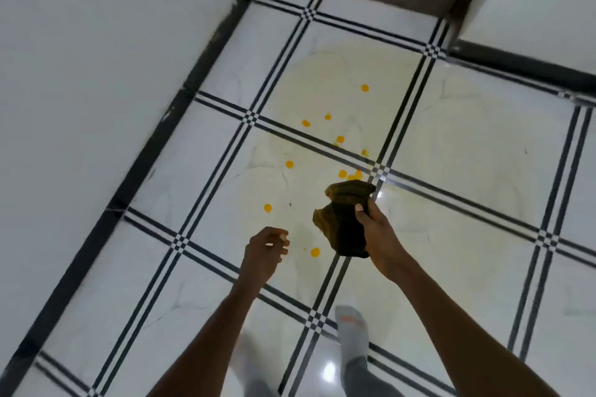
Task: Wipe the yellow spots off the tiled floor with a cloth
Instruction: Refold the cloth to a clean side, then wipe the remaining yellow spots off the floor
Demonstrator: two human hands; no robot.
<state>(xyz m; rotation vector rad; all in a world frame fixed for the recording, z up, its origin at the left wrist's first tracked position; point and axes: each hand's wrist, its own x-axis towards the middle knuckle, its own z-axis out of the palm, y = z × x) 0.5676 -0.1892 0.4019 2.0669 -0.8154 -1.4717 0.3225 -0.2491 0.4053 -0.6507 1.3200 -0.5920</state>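
Standing over a white tiled floor point(467, 145) crossed by dark striped grout lines, with a wall point(80, 58) running along its left edge. Hovering left hand point(266, 251) above the floor, fingers loosely curled and holding nothing. Lying scattered ahead: yellow spots point(289, 164), small round drops on a pale smear across the middle tiles, one point(315, 252) just between the hands. Gripping a cloth point(342, 219) in right hand point(375, 232), thumb pinched over its bunched middle, held in the air above the spots, not touching the floor. Looking dark brown, crumpled, folds drooping: likely soft, light and limp, so best gathering it into a flat pad under the palm before pressing down. Showing a socked foot point(351, 332) near the floor's bottom edge.
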